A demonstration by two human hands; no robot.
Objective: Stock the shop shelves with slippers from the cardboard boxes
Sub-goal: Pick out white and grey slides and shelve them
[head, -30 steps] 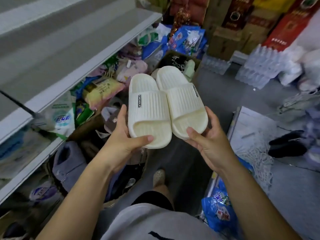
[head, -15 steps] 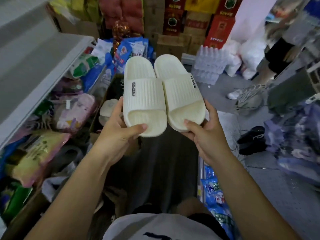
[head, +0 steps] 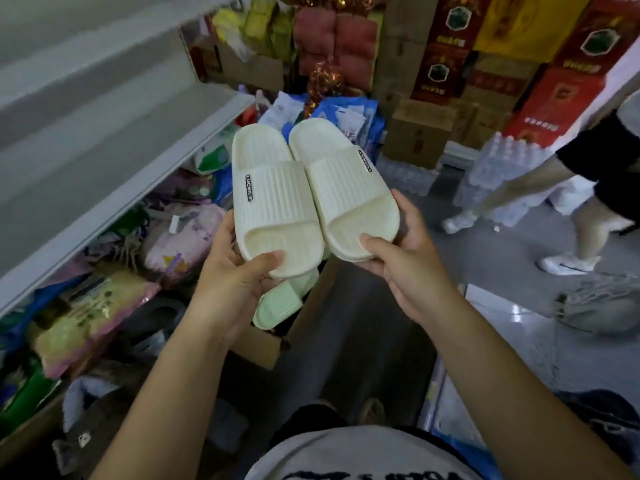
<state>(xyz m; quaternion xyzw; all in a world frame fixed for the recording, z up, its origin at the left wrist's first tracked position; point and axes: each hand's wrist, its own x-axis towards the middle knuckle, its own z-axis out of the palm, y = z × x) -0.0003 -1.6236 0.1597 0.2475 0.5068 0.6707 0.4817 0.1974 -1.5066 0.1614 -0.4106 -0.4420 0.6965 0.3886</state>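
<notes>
Two cream ribbed slippers are held side by side in front of me, toes toward me. My left hand (head: pixel 232 282) grips the toe of the left slipper (head: pixel 273 195), thumb on top. My right hand (head: pixel 405 265) grips the toe of the right slipper (head: pixel 346 188) the same way. Below them an open cardboard box (head: pixel 273 344) holds a pale green slipper (head: pixel 284 299). The white shop shelves (head: pixel 114 150) run along my left.
Packaged goods (head: pixel 86 320) are heaped under the shelf on the left. Stacked cartons and red boxes (head: pixel 450 74) fill the back. Wrapped bottle packs (head: pixel 498 171) stand on the grey floor. Another person's legs (head: pixel 568 216) cross at the right.
My view has swung right and forward along the aisle. Both hands kept the slippers together. The cardboard box with the green slipper and another person's legs came into view.
</notes>
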